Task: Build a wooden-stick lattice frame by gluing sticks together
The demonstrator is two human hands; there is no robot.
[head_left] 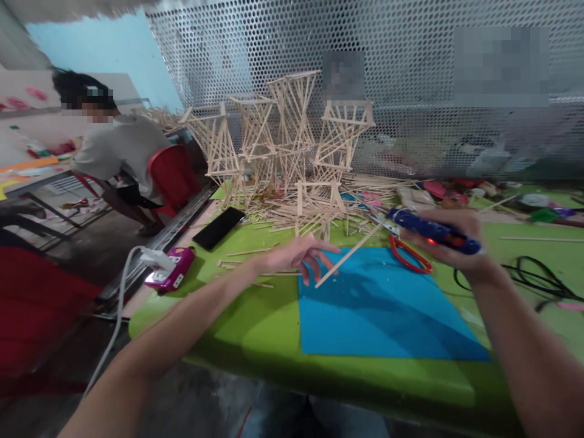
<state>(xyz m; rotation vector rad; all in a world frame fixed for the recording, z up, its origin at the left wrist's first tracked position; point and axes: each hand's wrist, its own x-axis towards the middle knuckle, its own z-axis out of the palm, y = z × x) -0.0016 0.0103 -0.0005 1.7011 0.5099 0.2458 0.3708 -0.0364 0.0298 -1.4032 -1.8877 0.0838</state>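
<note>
My left hand (310, 258) is over the left edge of a blue sheet (383, 316), its fingers bent and spread apart. A thin wooden stick (349, 257) slants past its fingertips; whether they touch it cannot be made out. The stick's upper end lies by the nozzle of a dark blue glue gun (433, 231) with a glowing red light. My right hand (460, 240) is wrapped round the gun. Beneath it lies a red-handled tool (410, 255). A small stick frame (319, 198) stands behind my left hand.
Several stick towers (292, 115) stand at the back, before a perforated metal screen (410, 85). Loose sticks lie around them. A black phone (219, 228), a pink power strip (171, 271) and a black cable (538, 280) lie on the green table (255, 322). A person (123, 146) sits at the left.
</note>
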